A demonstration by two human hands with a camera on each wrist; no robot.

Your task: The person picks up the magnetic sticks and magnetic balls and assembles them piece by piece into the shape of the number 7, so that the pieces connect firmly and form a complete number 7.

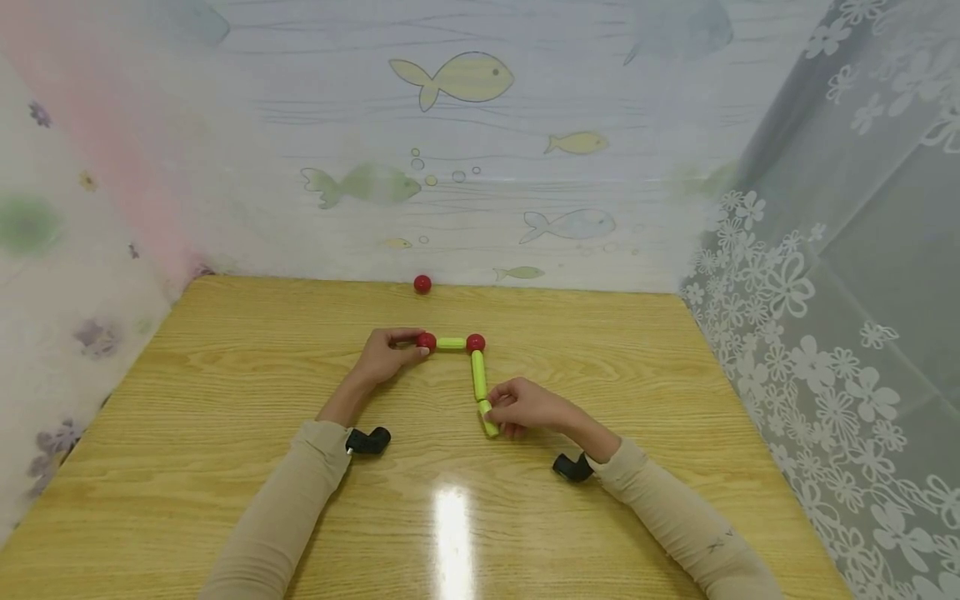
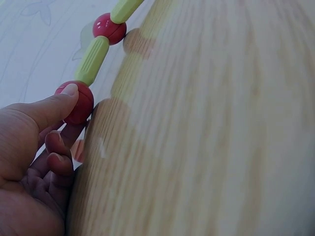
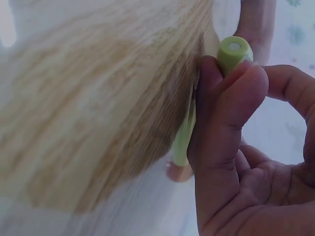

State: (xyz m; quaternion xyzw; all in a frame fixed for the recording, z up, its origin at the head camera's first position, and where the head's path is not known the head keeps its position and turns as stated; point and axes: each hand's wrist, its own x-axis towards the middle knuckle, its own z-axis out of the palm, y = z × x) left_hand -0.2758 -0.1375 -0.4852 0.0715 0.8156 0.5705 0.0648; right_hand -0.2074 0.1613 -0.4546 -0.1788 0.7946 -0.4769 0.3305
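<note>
A red ball (image 1: 427, 342) is pinched between thumb and fingers of my left hand (image 1: 382, 357). From it a short yellow-green rod (image 1: 451, 343) runs right to a second red ball (image 1: 476, 342); in the left wrist view this rod (image 2: 92, 61) shows grooves. A longer yellow-green rod (image 1: 479, 375) extends from the second ball towards me. At its near end, my right hand (image 1: 528, 406) pinches another yellow-green rod (image 1: 491, 429), slightly angled to it. In the right wrist view, the held rod's end (image 3: 234, 46) has a pale round spot. Whether those two rods touch I cannot tell.
A loose red ball (image 1: 422, 284) lies by the back edge of the wooden table (image 1: 225, 375). Fish-patterned sheeting (image 1: 465, 217) stands behind the table, with a flowered curtain (image 1: 810, 375) on the right. Black wrist mounts (image 1: 369, 441) sit at both sleeves.
</note>
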